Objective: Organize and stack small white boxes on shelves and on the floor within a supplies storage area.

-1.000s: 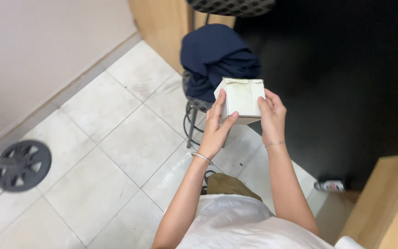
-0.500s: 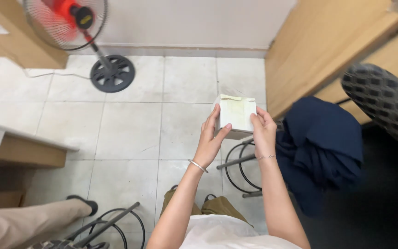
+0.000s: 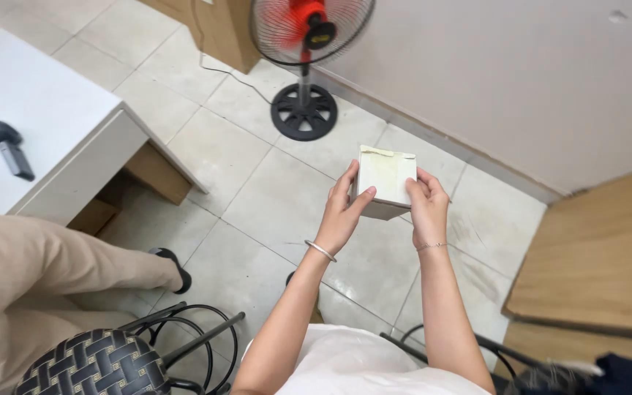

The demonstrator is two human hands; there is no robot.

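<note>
— Two hands are working on one thing here: a small cream-white box (image 3: pixel 384 181), which is being held up in the air over the tiled floor (image 3: pixel 257 190), in front of the person's chest.

— How is each hand sitting on it?

— The left hand (image 3: pixel 344 214) is gripping the box's left edge, thumb lying across the near face and fingers curling round behind. The right hand (image 3: pixel 426 205) is clasping the right edge the same way, so both are grasping the box, neither one loose or balled up.

— Which stage does this look like?

— I'm judging it as an inspection or turning stage — the box is being steadied between both palms, its broad face tilting toward the camera, with what looks like a taped flap along the top edge. Whether it's sealed, I cannot tell.

— And what is any further handling asking for?

— An even grip on both edges, I'd say, since nothing is supporting the box from beneath.

— What else is lying around?

— A standing fan with a red hub (image 3: pixel 307 55) is standing near the wall, a white table (image 3: pixel 45 117) is sitting at the left with a dark handheld device (image 3: pixel 9 148) on it, and another person's beige trouser leg (image 3: pixel 45 271) is stretching beside a woven black stool (image 3: pixel 93 364).
</note>
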